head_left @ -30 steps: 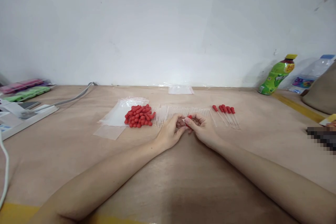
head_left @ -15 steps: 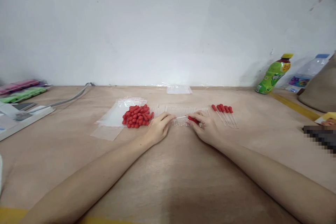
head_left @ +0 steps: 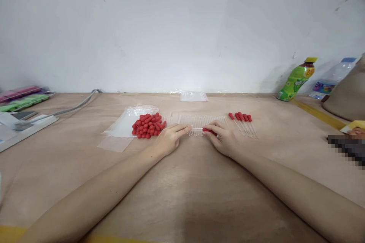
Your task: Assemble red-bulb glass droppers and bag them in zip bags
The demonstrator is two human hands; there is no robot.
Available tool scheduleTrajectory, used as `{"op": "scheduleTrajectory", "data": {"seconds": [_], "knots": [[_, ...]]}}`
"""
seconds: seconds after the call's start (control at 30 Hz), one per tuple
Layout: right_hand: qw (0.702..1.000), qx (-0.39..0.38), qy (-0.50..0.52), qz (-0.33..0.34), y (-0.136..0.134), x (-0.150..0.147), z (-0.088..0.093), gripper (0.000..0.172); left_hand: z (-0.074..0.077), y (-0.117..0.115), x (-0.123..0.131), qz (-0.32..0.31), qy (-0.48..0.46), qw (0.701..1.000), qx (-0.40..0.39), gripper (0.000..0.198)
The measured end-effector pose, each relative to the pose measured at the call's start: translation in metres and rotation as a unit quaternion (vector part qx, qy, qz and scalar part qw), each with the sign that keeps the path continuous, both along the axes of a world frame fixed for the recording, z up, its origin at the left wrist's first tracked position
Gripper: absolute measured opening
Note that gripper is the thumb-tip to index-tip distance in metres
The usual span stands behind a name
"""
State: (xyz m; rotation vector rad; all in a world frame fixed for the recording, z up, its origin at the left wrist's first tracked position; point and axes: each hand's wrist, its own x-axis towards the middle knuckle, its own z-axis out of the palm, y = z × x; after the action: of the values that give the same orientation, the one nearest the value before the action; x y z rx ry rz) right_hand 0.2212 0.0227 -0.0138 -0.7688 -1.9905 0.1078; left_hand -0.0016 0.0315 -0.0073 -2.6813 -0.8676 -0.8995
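Observation:
Between my two hands lies a thin clear dropper tube (head_left: 196, 129), held level just over a row of glass tubes (head_left: 196, 120). My left hand (head_left: 170, 137) pinches its left part between thumb and fingers. In my right hand (head_left: 224, 136) is a red rubber bulb (head_left: 209, 131), gripped at the tube's right end; the fingers hide how far the bulb covers it. A pile of loose red bulbs (head_left: 148, 126) sits left of my left hand. To the right of my right hand, several droppers with red bulbs (head_left: 242, 117) lie side by side.
Clear zip bags (head_left: 121, 123) lie beside the bulb pile, and another bag (head_left: 194, 96) is by the wall. A green bottle (head_left: 296, 79) and a water bottle (head_left: 332, 78) stand back right. A power strip (head_left: 31, 131) with a grey cable (head_left: 76, 105) is at left.
The tube and bulb have gone from slightly slanted to nearly level. Both hands keep their grip and have barely moved; the whole view has shifted a little.

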Motion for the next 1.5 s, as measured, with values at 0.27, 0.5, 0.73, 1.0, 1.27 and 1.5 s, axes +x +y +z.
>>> {"op": "scheduleTrajectory", "data": {"seconds": [0.27, 0.5, 0.73, 1.0, 1.27, 1.5], "knots": [[1.000, 0.008, -0.014, 0.027, 0.000, 0.002, -0.002, 0.014, 0.001, -0.001, 0.003, -0.022, 0.001, 0.999, 0.038, 0.053], [0.997, -0.031, -0.032, 0.055, 0.000, 0.005, -0.001, 0.013, 0.003, -0.003, 0.002, -0.028, 0.020, 0.995, 0.089, 0.048], [0.994, -0.028, -0.096, 0.038, -0.003, 0.004, -0.001, 0.015, 0.005, -0.005, 0.001, -0.029, 0.071, 0.989, 0.126, 0.032], [0.998, 0.010, -0.062, 0.008, 0.004, 0.007, -0.003, 0.015, 0.000, -0.002, 0.005, 0.007, -0.032, 0.999, 0.036, 0.025], [0.990, 0.076, -0.118, 0.006, 0.007, 0.010, -0.002, 0.015, 0.002, -0.005, 0.011, 0.028, -0.058, 0.998, -0.005, 0.019], [0.982, 0.119, -0.143, 0.026, 0.002, 0.008, 0.001, 0.015, 0.000, -0.009, 0.013, 0.015, -0.076, 0.997, -0.024, 0.019]]}}
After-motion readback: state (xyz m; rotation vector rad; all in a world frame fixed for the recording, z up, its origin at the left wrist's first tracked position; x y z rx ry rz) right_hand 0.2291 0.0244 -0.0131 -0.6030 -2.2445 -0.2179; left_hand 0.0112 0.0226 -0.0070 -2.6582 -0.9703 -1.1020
